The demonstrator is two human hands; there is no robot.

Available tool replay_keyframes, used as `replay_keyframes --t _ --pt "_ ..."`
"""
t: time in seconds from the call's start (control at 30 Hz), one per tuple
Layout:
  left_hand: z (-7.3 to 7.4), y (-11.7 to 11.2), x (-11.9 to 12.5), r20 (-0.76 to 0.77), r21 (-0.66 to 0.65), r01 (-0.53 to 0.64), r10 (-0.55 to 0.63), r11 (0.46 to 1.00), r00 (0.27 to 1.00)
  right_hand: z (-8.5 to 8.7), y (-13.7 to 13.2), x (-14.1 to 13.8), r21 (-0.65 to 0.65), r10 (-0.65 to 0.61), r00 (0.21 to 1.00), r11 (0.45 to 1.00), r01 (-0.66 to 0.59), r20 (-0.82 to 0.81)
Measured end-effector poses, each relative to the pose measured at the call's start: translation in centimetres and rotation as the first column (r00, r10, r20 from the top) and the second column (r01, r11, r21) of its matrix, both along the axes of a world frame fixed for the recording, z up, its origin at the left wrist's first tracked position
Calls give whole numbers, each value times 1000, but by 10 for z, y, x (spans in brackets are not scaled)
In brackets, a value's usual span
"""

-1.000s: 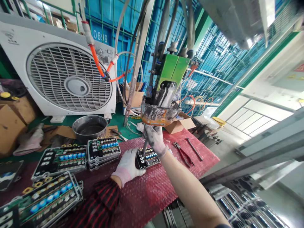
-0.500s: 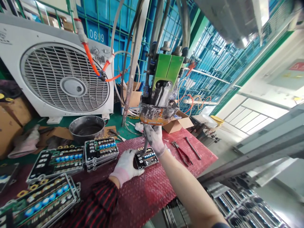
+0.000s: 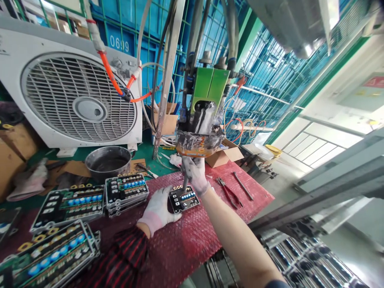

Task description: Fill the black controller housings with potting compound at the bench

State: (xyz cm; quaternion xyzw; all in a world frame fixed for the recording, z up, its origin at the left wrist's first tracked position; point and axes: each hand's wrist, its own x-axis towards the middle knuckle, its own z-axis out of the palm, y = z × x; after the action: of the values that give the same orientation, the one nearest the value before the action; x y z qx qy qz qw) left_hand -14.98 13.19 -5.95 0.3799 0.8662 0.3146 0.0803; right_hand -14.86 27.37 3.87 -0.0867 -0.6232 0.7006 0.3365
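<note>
Shifted left, right hand (image 3: 195,175) grips dispenser nozzle (image 3: 185,182), left hand (image 3: 159,210) lies open against circuit board (image 3: 184,199), crate 0699 (image 3: 119,44) behind.

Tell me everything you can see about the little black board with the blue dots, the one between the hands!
The little black board is a flat, rectangular electronic module with a dark casing that looks like plastic. A row of round blue parts runs across it, with small pale markings nearby and yellow rings along its far edge. It lies flat on red bubble wrap. The white-gloved left hand rests against its left edge, and a thin metal rod held in the right hand reaches down to its far edge.
</note>
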Motion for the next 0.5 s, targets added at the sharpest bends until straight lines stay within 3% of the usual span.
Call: replay_keyframes --t 0.5 --pt "-3 0 -1 -12 37 6 -6 999 1000 6 3 4 -42 -78 997 996 78 -11"
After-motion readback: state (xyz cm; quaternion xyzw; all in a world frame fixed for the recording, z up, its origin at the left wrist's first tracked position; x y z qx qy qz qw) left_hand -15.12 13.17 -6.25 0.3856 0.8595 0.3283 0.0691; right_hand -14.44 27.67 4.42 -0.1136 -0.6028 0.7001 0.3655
